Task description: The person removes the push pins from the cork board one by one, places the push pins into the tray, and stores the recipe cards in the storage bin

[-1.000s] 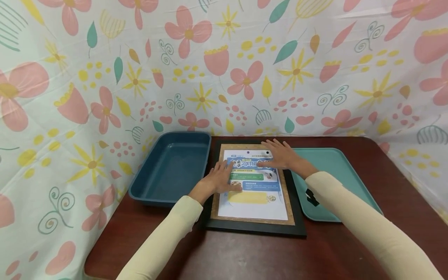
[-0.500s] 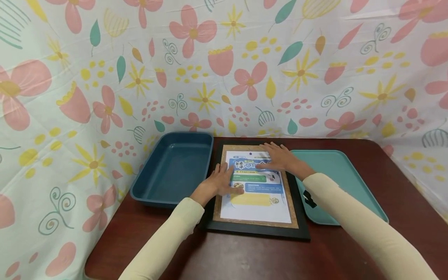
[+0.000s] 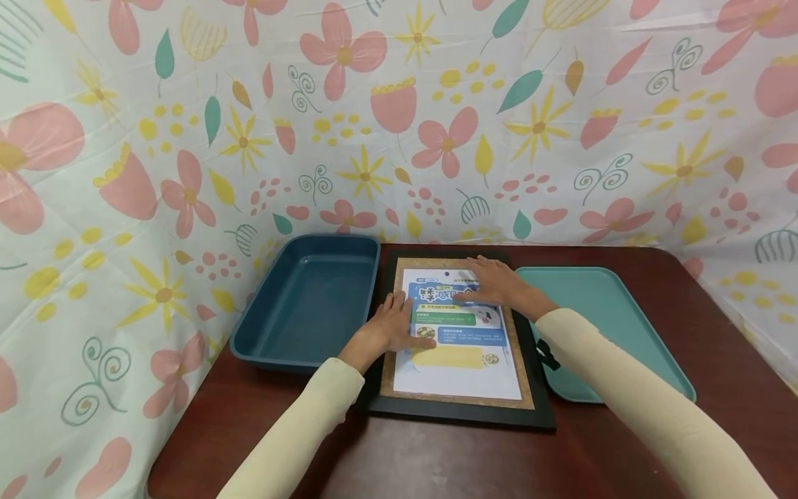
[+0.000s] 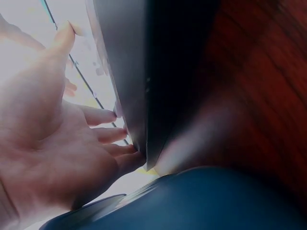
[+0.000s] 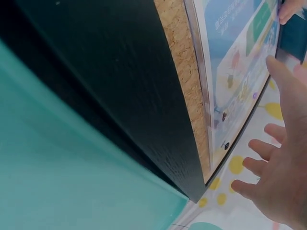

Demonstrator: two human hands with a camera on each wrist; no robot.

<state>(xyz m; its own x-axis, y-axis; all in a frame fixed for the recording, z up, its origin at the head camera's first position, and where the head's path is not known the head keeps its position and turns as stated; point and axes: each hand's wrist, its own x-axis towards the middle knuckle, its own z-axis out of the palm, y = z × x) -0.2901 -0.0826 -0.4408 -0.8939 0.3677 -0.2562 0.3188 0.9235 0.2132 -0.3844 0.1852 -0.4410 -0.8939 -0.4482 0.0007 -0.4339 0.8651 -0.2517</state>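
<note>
A printed poster (image 3: 451,378) with blue, green and yellow blocks lies on a cork board (image 3: 458,263) set in a black frame (image 3: 461,414). My left hand (image 3: 389,326) is over the poster's left side, thumb reaching inward and fingers extended toward the far edge. Over the poster's upper right corner, my right hand (image 3: 495,283) stretches its fingers to the left. Neither hand grips anything. In the right wrist view, a black pin (image 5: 227,145) and a purple pin (image 5: 255,96) sit along the poster's top edge, with the right fingers spread apart beyond the frame.
A deep dark blue bin (image 3: 312,305) stands left of the frame, close to it. To the right, a flat teal tray (image 3: 598,312) lies beside the frame under my right forearm. A flowered cloth (image 3: 386,173) hangs behind the dark red table (image 3: 449,464).
My right hand has shifted slightly left over the poster's upper right corner, covering the black pin in the head view. The left hand stays nearly in place. The head view has moved a little.
</note>
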